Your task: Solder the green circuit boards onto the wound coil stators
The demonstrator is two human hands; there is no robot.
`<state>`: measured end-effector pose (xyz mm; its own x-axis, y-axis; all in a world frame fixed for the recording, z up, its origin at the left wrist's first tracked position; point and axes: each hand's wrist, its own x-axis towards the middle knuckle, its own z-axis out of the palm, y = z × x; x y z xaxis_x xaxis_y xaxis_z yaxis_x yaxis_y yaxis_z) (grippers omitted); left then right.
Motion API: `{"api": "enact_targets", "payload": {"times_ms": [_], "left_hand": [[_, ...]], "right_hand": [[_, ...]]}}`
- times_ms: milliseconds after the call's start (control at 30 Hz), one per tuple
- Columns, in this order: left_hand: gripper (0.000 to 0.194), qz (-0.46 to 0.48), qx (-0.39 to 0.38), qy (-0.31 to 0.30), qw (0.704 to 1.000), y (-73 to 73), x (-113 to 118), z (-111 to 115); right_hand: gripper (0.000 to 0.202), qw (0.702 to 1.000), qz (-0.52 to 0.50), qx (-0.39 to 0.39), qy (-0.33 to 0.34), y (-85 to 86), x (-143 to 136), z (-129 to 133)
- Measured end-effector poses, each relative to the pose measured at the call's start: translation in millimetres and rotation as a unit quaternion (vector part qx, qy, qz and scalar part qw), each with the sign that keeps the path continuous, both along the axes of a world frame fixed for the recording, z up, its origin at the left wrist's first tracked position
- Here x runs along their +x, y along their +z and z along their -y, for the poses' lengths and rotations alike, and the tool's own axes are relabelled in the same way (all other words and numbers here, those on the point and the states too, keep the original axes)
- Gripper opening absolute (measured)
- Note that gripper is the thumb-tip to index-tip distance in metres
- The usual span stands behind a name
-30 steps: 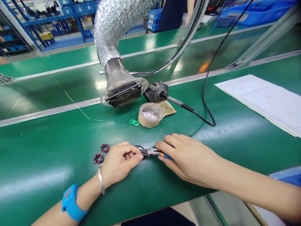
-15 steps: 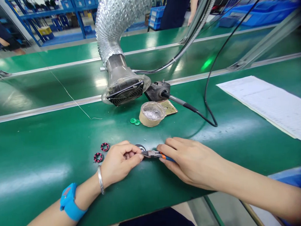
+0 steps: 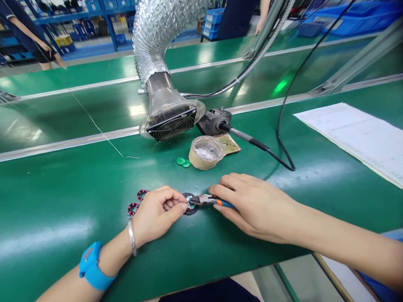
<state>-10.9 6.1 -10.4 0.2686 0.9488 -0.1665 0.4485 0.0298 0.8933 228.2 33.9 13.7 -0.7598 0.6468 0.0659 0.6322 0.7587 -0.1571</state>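
Note:
My right hand grips cutting pliers with blue and orange handles. The pliers' jaws reach over a round black part with a silvery middle, which lies on the green bench. From the other side my left hand pinches thumb and forefinger together at the part's left edge. What sits between those fingertips is too small to make out. Just behind the left hand lie two red-and-black wound rings, partly covered by it.
Beyond the hands stand a tape roll filled with silvery bits, two green discs and a soldering iron in its holder. A fume duct hangs above. Paper sheets lie right. Co-workers stand behind the bench.
The pliers' jaws have moved from the left fingertips onto the round part, which shows more fully. My left hand has drawn slightly left. A co-worker at the back left shows more.

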Motion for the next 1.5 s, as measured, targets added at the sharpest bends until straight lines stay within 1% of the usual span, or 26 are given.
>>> {"api": "enact_targets", "payload": {"times_ms": [133,267,467,700,767,967,1067,1167,1233,1367,1500], "left_hand": [[0.013,0.009,-0.013,0.012,1.0,-5.1,-1,-1],[0.014,0.021,-0.023,0.017,0.999,-6.3,-2,-1],[0.013,0.027,-0.028,0.017,0.999,-5.1,-2,0],[0.013,0.023,-0.028,0.016,0.999,-7.1,-2,-1],[0.013,0.025,-0.028,0.016,0.999,-7.3,-2,-1],[0.011,0.029,-0.018,0.02,0.999,-6.0,-4,0],[0.012,0.028,-0.022,0.02,0.999,-5.4,-5,0],[0.014,0.048,-0.045,0.028,0.997,-5.2,-4,-1],[0.014,0.071,-0.066,0.037,0.995,-5.0,-3,-1],[0.015,0.09,-0.089,0.046,0.991,-4.5,-1,-2],[0.015,0.097,-0.095,0.05,0.99,-3.8,-1,-1]], "right_hand": [[0.021,1.0,-0.005,0.016,0.009,-5.5,-4,-1],[0.022,1.0,-0.009,0.013,0.01,-8.8,-6,-2],[0.022,1.0,-0.002,0.019,0.024,-4.9,-8,-5],[0.018,0.999,0.01,0.017,0.029,0.7,-11,-7],[0.016,0.999,0.022,0.003,0.027,2.7,-11,-7],[0.014,0.995,0.061,-0.084,-0.009,3.8,-10,-7],[0.015,0.993,0.054,-0.108,-0.015,2.4,-9,-7],[0.016,0.993,0.026,-0.117,-0.013,1.4,-9,-8],[0.019,0.996,0.003,-0.089,-0.006,-0.2,-9,-8],[0.023,0.999,-0.02,0.028,0.012,-7.8,-9,-9],[0.023,0.998,-0.023,0.062,0.021,-15.3,-10,-8]]}}
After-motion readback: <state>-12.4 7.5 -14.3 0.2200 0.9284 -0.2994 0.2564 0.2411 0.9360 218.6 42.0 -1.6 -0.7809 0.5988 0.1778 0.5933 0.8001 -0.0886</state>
